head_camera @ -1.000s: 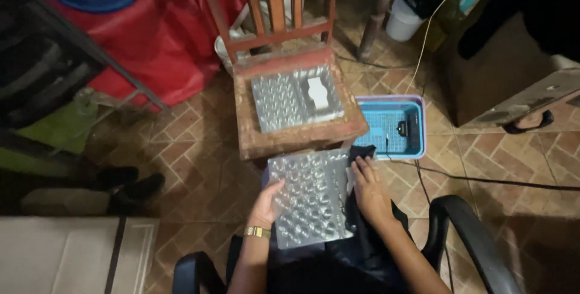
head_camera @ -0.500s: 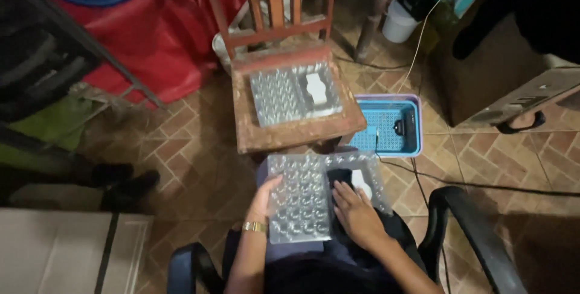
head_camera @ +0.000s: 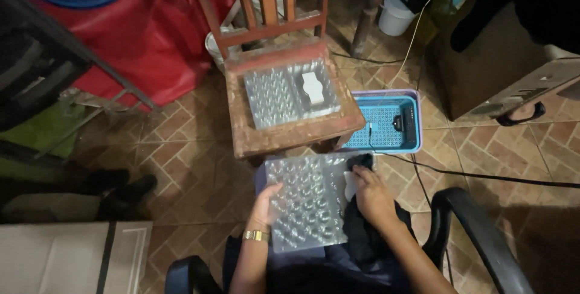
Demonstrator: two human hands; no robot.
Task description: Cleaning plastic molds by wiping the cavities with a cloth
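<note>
Clear blister tray (head_camera: 308,203) lies flat across my lap, just short of the wooden chair (head_camera: 290,119) in front of me. My left hand (head_camera: 266,200) cups the tray's left edge, fingers curled under, thumb on top, so that grip is closed on the tray. My right hand (head_camera: 371,194) presses a dark cloth (head_camera: 362,162) against the tray's right edge near its far corner; the fingers look bunched on the cloth, but I can't tell how firmly. Risks as I judge them: the tray is thin, flexible plastic with nothing rigid under it, only my lap, so a hard push from the right hand could bow it or tip it toward the floor on the chair side. The left hold is on one edge only, so a slip there means the tray slides off my knees. The cloth also hides the corner it covers, so I can't see what's under it. A black cable (head_camera: 459,173) runs across the floor right of the chair, past the blue basket (head_camera: 386,126), and a dropped tray could land on it. The second clear tray (head_camera: 290,92), with a white piece in it, sits on the chair seat; bumping the chair with my knees could shift it toward the seat's near edge. Light is dim, so the tray's pockets are hard to read.
</note>
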